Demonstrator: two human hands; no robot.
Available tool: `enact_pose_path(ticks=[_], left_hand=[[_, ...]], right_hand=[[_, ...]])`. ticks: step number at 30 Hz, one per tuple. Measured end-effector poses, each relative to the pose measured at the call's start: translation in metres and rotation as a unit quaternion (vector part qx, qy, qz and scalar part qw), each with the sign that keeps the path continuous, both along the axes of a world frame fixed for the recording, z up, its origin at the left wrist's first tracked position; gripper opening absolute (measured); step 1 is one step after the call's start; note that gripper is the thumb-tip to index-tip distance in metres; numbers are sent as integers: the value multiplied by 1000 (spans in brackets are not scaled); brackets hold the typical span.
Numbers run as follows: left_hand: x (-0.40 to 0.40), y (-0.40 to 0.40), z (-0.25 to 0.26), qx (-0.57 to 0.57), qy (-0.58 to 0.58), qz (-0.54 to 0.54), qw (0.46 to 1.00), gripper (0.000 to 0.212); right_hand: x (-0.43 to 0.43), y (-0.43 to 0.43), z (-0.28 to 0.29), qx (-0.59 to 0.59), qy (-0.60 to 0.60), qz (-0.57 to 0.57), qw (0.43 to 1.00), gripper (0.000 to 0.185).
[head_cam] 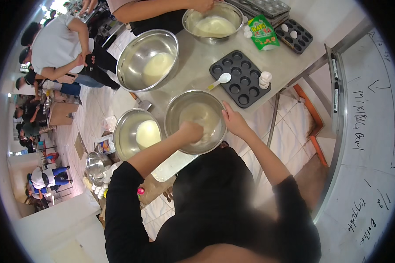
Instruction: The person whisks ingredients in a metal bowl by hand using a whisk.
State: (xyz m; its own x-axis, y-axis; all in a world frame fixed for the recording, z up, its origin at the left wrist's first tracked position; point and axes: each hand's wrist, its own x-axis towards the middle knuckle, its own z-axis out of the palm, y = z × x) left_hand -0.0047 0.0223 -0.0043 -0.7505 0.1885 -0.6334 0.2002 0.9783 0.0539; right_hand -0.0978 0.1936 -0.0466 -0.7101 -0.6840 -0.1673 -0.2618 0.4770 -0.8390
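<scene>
A stainless steel mixing bowl (172,113) with a pale, wet mixture (200,113) in it stands at the near edge of the table. My left hand (191,132) is inside this bowl with its fingers curled down at the mixture. Whether it grips a tool is hidden. On the bowl's right rim, my right hand (234,121) holds on with the thumb over the edge. Just left is another steel bowl (123,131) holding a smooth pale yellow mass (148,134). Beyond my right hand lies a dark muffin tin (236,70), with a white measuring spoon (224,78) across its left edge.
Eggshells (265,80) rest on the muffin tin's corner. Farther off are a large steel bowl (126,62), a green pouch (263,34) and a second muffin tin (299,42). Another person's hand (202,5) works over a bowl (187,24). A whiteboard (358,131) stands right.
</scene>
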Motion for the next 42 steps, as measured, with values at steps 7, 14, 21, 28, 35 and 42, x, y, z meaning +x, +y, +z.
enact_pose_path(ticks=[7,14,21,28,35,42], left_hand=[[0,2,6,-41,29,20,999,13],[-16,5,0,-28,71,66,995,16],[-19,17,-1,-20,61,-16,998,16],[-2,17,-13,-89,40,-98,990,13],[-20,-3,-4,-73,106,129,983,16],[3,-12,-29,-47,65,23,997,14]], right_hand=[[-1,1,3,16,9,-1,1000,42],[-2,0,5,20,5,2,1000,42],[-3,2,-5,1,22,-4,1000,42],[-1,0,0,-6,13,-14,1000,41],[0,0,7,-10,-1,-21,1000,42],[5,-2,2,-52,13,-17,998,41]])
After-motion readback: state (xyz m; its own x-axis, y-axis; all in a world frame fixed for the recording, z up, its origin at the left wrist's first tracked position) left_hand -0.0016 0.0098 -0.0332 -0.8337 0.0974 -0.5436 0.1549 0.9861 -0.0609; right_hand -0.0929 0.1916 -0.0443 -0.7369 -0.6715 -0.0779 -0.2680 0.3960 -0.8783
